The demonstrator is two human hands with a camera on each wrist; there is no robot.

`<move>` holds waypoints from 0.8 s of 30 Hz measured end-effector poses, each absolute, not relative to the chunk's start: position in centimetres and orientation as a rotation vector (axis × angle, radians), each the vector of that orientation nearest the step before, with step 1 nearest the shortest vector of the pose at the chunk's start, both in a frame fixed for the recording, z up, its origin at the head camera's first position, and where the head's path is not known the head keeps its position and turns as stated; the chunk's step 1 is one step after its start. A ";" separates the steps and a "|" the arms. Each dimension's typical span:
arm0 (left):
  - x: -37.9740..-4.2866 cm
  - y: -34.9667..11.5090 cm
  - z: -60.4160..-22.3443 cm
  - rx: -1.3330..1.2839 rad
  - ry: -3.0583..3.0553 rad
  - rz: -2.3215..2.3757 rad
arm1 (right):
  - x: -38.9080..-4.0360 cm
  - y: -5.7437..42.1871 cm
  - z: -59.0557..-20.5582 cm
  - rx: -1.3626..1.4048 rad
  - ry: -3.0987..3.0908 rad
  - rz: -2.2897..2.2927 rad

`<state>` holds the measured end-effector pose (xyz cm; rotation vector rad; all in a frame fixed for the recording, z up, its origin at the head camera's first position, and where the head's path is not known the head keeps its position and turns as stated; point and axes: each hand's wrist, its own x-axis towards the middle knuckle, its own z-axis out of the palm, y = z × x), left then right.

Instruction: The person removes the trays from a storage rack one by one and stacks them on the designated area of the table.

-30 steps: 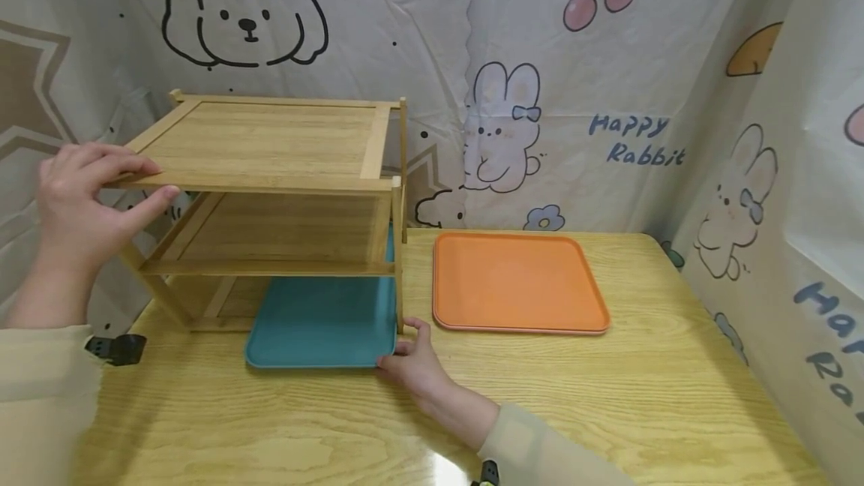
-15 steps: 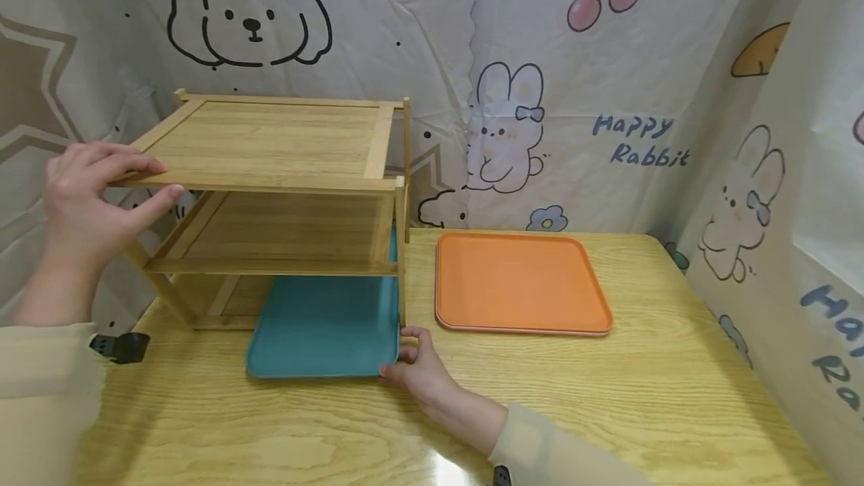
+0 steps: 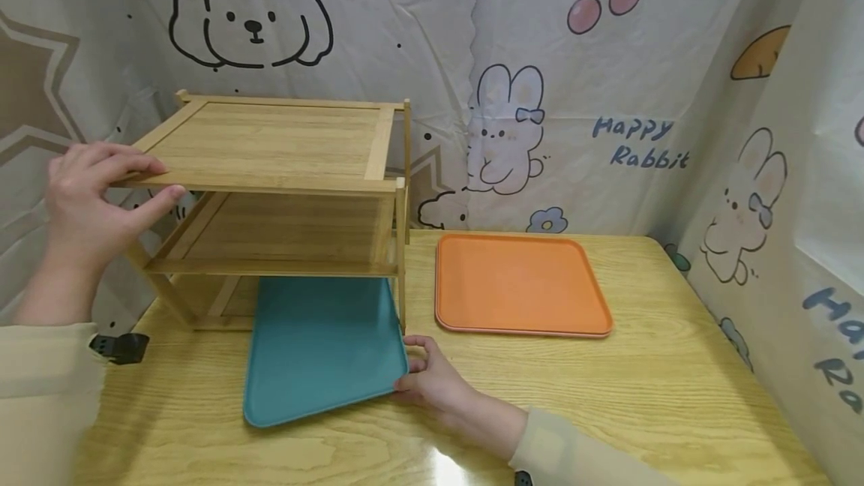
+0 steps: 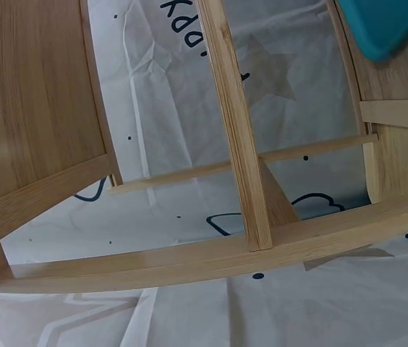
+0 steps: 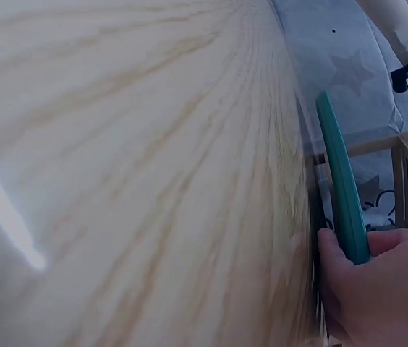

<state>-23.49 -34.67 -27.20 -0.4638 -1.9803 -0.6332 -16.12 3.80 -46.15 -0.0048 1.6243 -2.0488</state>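
Note:
A three-tier wooden shelf rack (image 3: 290,141) stands at the left of the table. My left hand (image 3: 94,193) grips the front left corner of its top board, thumb below and fingers above. A teal tray (image 3: 324,351) slants out of the lowest tier toward me, its back part hidden under the middle board. My right hand (image 3: 435,381) pinches the tray's front right corner. In the right wrist view the tray (image 5: 343,181) shows edge-on between thumb and fingers, raised off the tabletop. The left wrist view shows the rack's side frame (image 4: 233,130) and a teal tray corner (image 4: 377,29).
Right of the rack, an orange tray (image 3: 520,283) lies on the wood-grain table (image 3: 641,396), with another tray's pinkish edge just under its rim. Printed cloth (image 3: 432,36) hangs behind the table and along both sides. The rack's right front post (image 3: 401,253) stands close beside the teal tray.
The teal tray has come farther out of the lowest tier toward me and turned, its front left corner now nearest. My right hand moved with it, slightly rightward. The left hand stays on the rack.

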 end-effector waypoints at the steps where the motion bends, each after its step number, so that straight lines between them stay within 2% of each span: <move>1: -23.5 -34.7 -27.2 -0.465 -1.982 -0.634 | -16.1 3.9 -46.1 0.006 1.618 -2.048; 24: -23.9 -35.0 -27.1 -0.448 -2.014 -0.642 | -15.5 4.8 -45.6 0.049 1.503 -2.154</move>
